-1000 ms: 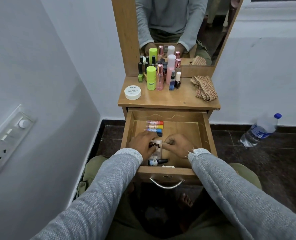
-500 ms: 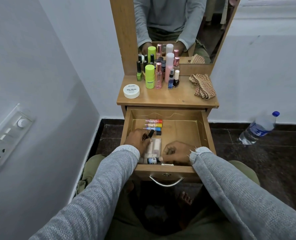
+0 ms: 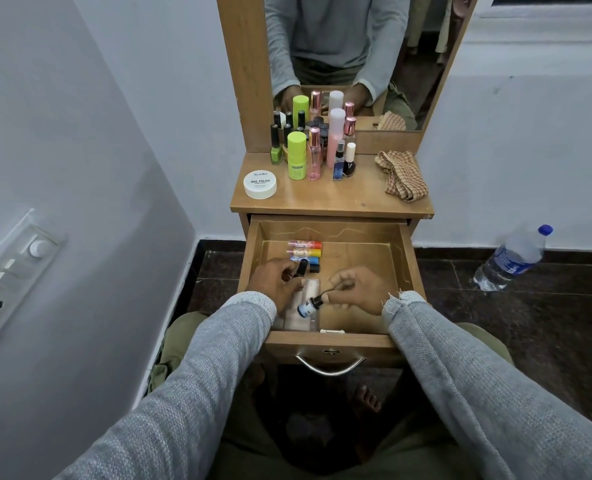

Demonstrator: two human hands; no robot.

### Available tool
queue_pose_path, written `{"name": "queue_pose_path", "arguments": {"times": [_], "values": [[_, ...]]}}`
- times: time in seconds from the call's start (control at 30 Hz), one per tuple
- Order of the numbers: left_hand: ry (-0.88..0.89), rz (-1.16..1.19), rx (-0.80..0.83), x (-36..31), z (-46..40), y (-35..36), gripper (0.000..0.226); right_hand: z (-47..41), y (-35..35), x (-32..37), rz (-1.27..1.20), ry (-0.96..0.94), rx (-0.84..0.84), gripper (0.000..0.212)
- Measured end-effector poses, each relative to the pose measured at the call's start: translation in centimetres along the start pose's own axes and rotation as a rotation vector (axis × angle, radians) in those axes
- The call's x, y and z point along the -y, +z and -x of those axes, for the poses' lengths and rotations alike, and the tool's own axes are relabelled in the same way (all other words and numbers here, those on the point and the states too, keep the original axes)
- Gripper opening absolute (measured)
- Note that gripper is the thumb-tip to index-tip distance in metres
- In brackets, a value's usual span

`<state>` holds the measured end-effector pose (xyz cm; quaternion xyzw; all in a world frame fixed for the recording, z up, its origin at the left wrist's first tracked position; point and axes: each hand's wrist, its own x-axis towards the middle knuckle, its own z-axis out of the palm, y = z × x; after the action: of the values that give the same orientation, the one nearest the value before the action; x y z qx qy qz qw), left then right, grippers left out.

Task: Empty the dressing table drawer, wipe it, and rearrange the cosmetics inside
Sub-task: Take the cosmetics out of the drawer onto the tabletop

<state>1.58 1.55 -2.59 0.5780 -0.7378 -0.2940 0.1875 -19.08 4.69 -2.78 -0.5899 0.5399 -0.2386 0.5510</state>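
- An open wooden drawer juts toward a seated person in grey sleeves.
- The left hand curls its fingers round a small dark-capped bottle, held upright near the drawer's left side.
- The right hand pinches the black cap of a small blue-and-white bottle, tilted above a clear flat packet.
- Three capped tubes, red, yellow and blue, lie stacked at the drawer's back left.
- On the tabletop stand bottles, a white round jar and a checked cloth.
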Motion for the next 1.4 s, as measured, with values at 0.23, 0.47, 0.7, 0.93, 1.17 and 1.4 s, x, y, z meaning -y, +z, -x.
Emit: {"name": "queue_pose_path", "arguments": {"times": [0.23,0.47,0.7,0.93,1.17,1.4], "values": [[0.063,0.191,-0.2,-2.7,-1.6,-0.6,0.016,0.2,-3.8,3.3,0.05,-0.231,-0.454,0.008],[0.109,0.199,-0.335,-8.7,-7.4,-3.7,0.021,-1.6,-9.4,8.6,0.25,-0.293,-0.777,0.013],[0.002,0.196,-0.35,-8.8,-11.7,-3.9,0.023,-4.2,-10.9,10.0,0.436,-0.22,-0.809,0.009],[-0.012,0.227,-0.331,-8.0,-11.9,-3.2,0.028,-5.8,-10.5,9.6,0.511,-0.246,-0.833,0.013],[-0.055,0.223,-0.302,-7.9,-11.6,-3.1,0.037,-6.7,-9.3,7.9,0.549,-0.179,-0.821,0.024],[-0.125,0.145,-0.294,-8.5,-12.8,-3.2,0.033,-7.8,-8.6,7.6,0.485,-0.127,-0.868,0.024]]}}
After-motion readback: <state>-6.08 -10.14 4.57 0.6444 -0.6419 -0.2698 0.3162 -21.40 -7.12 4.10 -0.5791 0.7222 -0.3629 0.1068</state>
